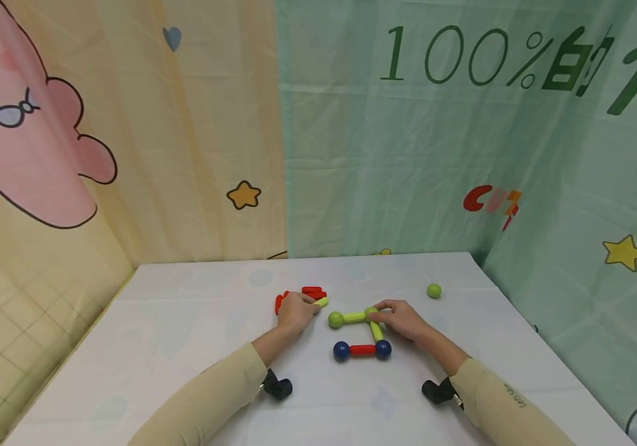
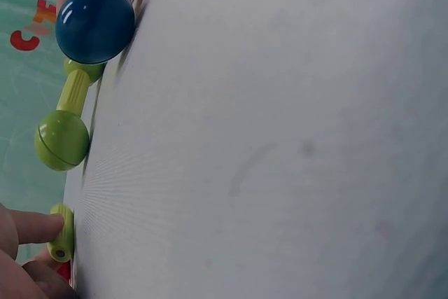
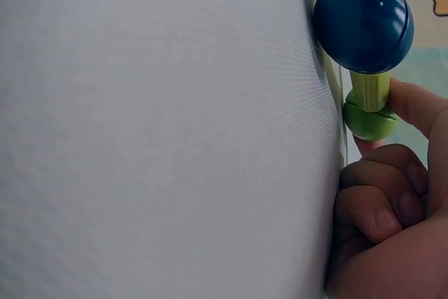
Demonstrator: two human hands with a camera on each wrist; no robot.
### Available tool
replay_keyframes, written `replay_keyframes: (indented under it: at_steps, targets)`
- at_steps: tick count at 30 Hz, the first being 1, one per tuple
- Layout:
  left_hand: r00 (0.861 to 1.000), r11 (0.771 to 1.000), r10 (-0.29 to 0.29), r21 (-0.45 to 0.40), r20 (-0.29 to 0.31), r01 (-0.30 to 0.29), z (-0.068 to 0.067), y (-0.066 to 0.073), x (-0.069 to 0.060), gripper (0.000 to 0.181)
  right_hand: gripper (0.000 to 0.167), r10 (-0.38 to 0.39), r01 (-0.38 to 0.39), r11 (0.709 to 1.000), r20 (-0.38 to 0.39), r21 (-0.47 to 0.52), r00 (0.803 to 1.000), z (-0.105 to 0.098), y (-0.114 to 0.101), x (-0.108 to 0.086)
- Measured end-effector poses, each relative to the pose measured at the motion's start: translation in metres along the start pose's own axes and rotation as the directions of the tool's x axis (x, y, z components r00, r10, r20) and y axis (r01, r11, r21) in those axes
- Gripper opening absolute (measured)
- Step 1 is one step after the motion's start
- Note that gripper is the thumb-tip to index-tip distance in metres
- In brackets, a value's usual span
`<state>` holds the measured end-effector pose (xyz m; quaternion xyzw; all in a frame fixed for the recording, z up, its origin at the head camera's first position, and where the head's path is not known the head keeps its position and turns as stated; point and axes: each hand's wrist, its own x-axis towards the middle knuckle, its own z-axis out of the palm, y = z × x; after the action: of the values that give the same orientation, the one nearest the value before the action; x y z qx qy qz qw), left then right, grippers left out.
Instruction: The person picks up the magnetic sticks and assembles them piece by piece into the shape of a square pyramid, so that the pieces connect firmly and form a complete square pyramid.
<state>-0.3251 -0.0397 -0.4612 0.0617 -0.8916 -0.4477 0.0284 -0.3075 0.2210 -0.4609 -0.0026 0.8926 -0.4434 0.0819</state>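
Observation:
My left hand (image 1: 296, 311) pinches a yellow-green rod (image 1: 321, 302) between thumb and fingers, low over the table. In the left wrist view that rod (image 2: 61, 234) shows a hole in its end. My right hand (image 1: 403, 319) grips the green ball (image 1: 371, 314) at the far right corner of a joined shape, thumb and forefinger about it. From this ball one yellow-green rod (image 1: 354, 318) leads left to another green ball (image 1: 336, 319). A second rod (image 1: 376, 331) runs nearer to a blue ball (image 1: 383, 350), which a red rod (image 1: 363, 351) links to a blue ball (image 1: 341, 351).
Several red rods (image 1: 312, 290) lie beyond and beside my left hand, partly hidden by it. A loose green ball (image 1: 434, 290) sits at the back right of the white table (image 1: 184, 347). Printed curtains hang behind the table.

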Motion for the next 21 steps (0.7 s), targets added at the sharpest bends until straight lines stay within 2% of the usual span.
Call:
replay_keyframes:
  at_steps: [7, 11, 16, 21]
  targets:
    - [1.000, 0.999, -0.019, -0.030, -0.002, 0.019, 0.0010, -0.0033, 0.0026, 0.020, 0.037, -0.007, 0.007, 1.000, 0.008, 0.000, 1.000, -0.0003, -0.0007, 0.0006]
    - [1.000, 0.999, -0.010, -0.052, 0.003, 0.011, 0.0022, -0.0066, 0.0035, 0.018, 0.038, -0.003, 0.003, 1.000, 0.013, 0.010, 1.000, -0.0005, -0.0004, 0.0003]
    - [1.000, 0.996, 0.011, -0.087, 0.012, -0.010, 0.0015, -0.0072, 0.0014, 0.016, 0.038, -0.010, 0.010, 1.000, 0.004, 0.007, 1.000, -0.0004, 0.0014, 0.0015]
    - [1.000, 0.993, 0.001, -0.121, 0.018, 0.001, -0.0022, -0.0045, -0.0027, 0.015, 0.038, -0.009, 0.009, 1.000, 0.003, 0.009, 1.000, -0.0001, 0.0025, 0.0029]
